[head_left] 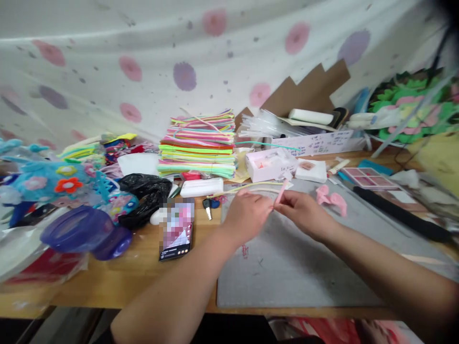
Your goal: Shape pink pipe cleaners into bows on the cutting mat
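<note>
Above the far part of a grey mat (pixel 287 277), my two hands meet at the fingertips. A short pink pipe cleaner (pixel 282 190) sticks up from between them. My right hand (pixel 304 212) pinches it between thumb and fingers. My left hand (pixel 249 215) is closed at the lower end of the same piece, its fingertips partly hidden behind the knuckles. Just right of my right hand, a bent pink fuzzy piece (pixel 332 200) lies on the mat. Pale yellow stems (pixel 258 185) stretch along the mat's back edge.
Left of the mat lie a phone (pixel 177 229), keys (pixel 208 208), a black plastic bag (pixel 147 196) and a purple translucent container (pixel 88 231). Behind stand a tall stack of coloured pipe cleaners (pixel 197 143) and a white box (pixel 270 165). A black rod-like thing (pixel 401 212) lies at the right.
</note>
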`<state>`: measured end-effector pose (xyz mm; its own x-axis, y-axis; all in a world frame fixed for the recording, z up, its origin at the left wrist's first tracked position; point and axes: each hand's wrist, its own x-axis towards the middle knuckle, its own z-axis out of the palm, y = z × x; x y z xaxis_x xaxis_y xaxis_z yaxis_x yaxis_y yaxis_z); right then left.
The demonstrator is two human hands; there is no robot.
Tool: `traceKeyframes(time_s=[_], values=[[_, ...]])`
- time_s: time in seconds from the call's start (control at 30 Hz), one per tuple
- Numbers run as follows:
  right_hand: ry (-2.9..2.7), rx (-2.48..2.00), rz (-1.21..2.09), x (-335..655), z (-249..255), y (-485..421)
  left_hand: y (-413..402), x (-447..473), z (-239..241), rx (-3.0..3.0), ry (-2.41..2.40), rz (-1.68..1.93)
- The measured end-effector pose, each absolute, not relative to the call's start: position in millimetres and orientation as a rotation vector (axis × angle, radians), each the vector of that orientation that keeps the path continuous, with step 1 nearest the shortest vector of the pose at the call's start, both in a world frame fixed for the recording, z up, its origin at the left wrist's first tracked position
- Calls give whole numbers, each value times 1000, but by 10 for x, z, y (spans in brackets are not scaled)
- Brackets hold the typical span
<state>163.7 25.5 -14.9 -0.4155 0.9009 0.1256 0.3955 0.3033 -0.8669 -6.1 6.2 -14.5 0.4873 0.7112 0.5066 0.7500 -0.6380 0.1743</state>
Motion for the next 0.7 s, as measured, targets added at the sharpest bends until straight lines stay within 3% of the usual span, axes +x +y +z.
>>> traceKeyframes(time_s=[0.2, 0.33, 0.43, 0.6, 0.67, 0.7], values=[[-2377, -873, 260, 1821, 74, 129, -17, 10, -53, -2946, -1596, -1201], [-2412, -749, 7, 1858, 93, 29, -64, 40, -4, -2990, -1651, -1320], [-2250, -826, 175, 1768, 49, -60, -92, 44, 7, -3040, -1638, -1416], [-1714, -1128, 867, 1560, -124, -78, -104, 30, -24, -2792, -1350, -1296], [-1755, -1147, 851, 1583, -122, -118, -94, 23, -32, -2746, -1259, -1211], [-1819, -1136, 693, 1623, -94, -186, -88, 19, -32, -2732, -1259, -1210]])
